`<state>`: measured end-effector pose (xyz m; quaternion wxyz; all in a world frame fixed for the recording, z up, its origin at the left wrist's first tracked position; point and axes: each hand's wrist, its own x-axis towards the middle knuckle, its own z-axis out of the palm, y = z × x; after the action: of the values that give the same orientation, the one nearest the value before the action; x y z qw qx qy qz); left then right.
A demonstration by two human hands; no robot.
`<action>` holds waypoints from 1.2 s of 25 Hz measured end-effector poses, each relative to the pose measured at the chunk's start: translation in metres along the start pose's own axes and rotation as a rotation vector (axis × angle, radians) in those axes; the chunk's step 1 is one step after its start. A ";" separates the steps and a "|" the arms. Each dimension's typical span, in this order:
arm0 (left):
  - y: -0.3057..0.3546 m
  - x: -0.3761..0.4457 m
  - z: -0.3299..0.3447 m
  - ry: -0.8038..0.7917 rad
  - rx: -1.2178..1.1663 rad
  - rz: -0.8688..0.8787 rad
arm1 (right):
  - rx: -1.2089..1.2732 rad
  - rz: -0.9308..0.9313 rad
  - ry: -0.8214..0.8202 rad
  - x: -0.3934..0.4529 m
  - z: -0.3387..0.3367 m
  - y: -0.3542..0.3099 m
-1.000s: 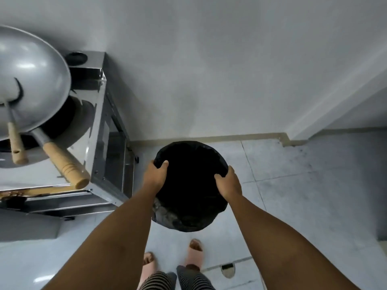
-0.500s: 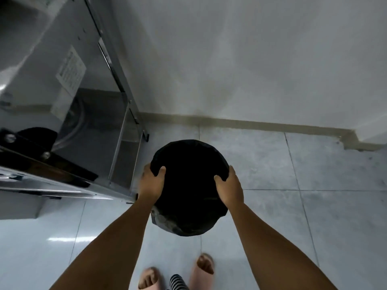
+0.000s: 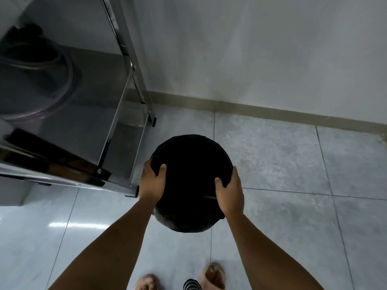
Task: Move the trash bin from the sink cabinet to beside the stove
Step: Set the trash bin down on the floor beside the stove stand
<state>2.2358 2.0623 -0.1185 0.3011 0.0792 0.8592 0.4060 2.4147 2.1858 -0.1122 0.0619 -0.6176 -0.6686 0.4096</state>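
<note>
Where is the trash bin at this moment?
In the head view the trash bin sits centre frame, held at its rim by the left hand and right hand, just right of the steel stove stand, above the tiled floor.

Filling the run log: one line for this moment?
trash bin: held by rim | left hand + right hand: gripping | beside stove stand | whether on floor: unclear

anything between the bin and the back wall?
Head view: only bare floor tile and the baseboard lie between the trash bin and the wall.
</note>
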 end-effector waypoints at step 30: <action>-0.055 0.057 0.031 0.165 0.457 0.306 | -0.244 -0.222 0.130 0.046 0.095 0.008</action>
<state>2.2136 2.0682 -0.2007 0.1398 0.2405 0.9281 0.2475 2.3547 2.1806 -0.1992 0.0747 -0.5680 -0.7720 0.2753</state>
